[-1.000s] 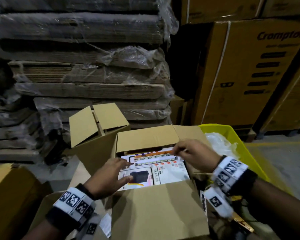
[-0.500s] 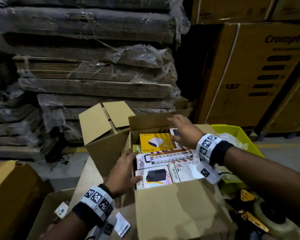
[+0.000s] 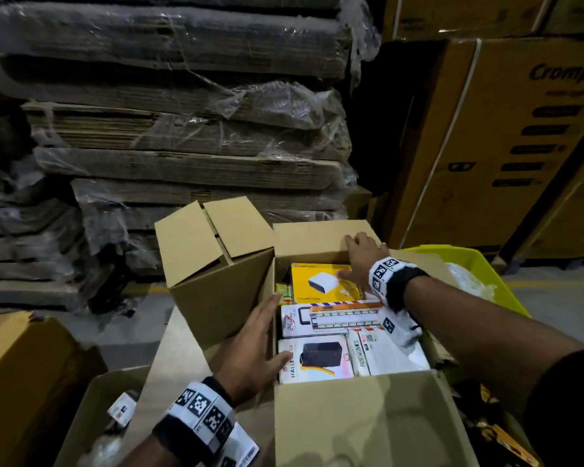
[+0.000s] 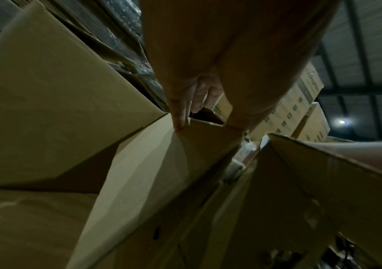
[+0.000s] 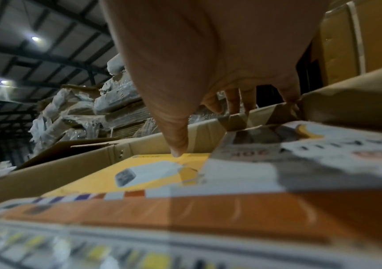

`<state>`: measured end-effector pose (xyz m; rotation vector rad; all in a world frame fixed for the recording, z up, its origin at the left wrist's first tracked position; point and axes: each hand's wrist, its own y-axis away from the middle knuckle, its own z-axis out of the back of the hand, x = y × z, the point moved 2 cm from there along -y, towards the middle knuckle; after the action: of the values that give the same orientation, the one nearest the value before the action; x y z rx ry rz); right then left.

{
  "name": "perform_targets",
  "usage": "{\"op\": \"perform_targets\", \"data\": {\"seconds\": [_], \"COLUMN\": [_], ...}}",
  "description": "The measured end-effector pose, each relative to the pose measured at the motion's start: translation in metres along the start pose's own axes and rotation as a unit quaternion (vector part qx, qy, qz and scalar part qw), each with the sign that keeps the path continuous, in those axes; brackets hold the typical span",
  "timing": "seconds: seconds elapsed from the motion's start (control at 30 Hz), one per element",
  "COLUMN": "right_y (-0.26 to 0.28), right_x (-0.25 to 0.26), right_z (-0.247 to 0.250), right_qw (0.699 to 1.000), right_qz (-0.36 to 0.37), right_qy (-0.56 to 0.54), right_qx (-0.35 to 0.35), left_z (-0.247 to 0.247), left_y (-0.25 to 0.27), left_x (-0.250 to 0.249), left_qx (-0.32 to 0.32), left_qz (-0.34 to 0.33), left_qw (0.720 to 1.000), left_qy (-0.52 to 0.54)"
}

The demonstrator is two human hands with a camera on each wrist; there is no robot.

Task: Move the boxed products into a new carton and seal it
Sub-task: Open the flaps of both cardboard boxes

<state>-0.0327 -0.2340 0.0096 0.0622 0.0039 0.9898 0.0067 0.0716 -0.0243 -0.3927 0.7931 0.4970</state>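
While the carton (image 3: 358, 423) sits open, packed with printed boxes, the left hand (image 3: 255, 348) presses its side wall with straight fingers and the right hand (image 3: 359, 261) spreads fingers on the far flap (image 3: 311, 239).

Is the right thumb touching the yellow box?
Touching. In the right wrist view the right hand's thumb tip comes down onto the yellow box's top, no gap.

Boxed products (image 3: 331, 325) lie inside the carton (image 3: 358, 423).

We see a dim warehouse lit by small ceiling lamps (image 5: 34, 38); both wrist views are dark, the nearest printed boxes (image 5: 185, 227) blurred, edges bowed.
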Motion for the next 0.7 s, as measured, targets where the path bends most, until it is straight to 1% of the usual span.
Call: {"op": "perform_targets", "data": {"seconds": [0.07, 0.13, 0.2, 0.3, 0.4, 0.53, 0.63, 0.7], "right_y": [0.004, 0.007, 0.005, 0.006, 0.001, -0.007, -0.005, 0.002], "right_x": [-0.014, -0.033, -0.051, -0.070, -0.070, -0.065, -0.065, -0.065], "right_z": [-0.001, -0.005, -0.008, -0.008, -0.011, -0.014, -0.012, -0.001], "right_qw": [1.000, 1.000, 1.000, 1.000, 1.000, 0.999, 0.998, 0.996], "right_qz": [-0.021, -0.009, 0.014, -0.002, -0.012, -0.019, -0.032, -0.023], "right_qy": [0.004, -0.001, -0.012, -0.017, 0.007, 0.025, -0.016, -0.079], "right_qx": [-0.004, 0.000, 0.012, 0.024, 0.027, 0.030, 0.043, 0.040], "left_z": [-0.007, -0.017, -0.023, -0.028, -0.029, -0.030, -0.026, -0.022], "left_y": [-0.006, -0.013, -0.020, -0.028, -0.030, -0.027, -0.022, -0.020], "left_x": [-0.004, -0.007, -0.008, -0.007, -0.004, -0.007, -0.015, -0.015], "left_qx": [0.003, -0.008, -0.008, -0.017, -0.019, -0.029, -0.026, -0.010], "left_qz": [-0.010, -0.013, -0.010, -0.003, -0.017, 0.017, 0.019, 0.021], "left_qw": [1.000, 1.000, 1.000, 0.998, 0.997, 0.995, 0.994, 0.995], "left_qy": [0.005, 0.017, -0.015, -0.052, -0.068, -0.099, -0.100, -0.093]}}
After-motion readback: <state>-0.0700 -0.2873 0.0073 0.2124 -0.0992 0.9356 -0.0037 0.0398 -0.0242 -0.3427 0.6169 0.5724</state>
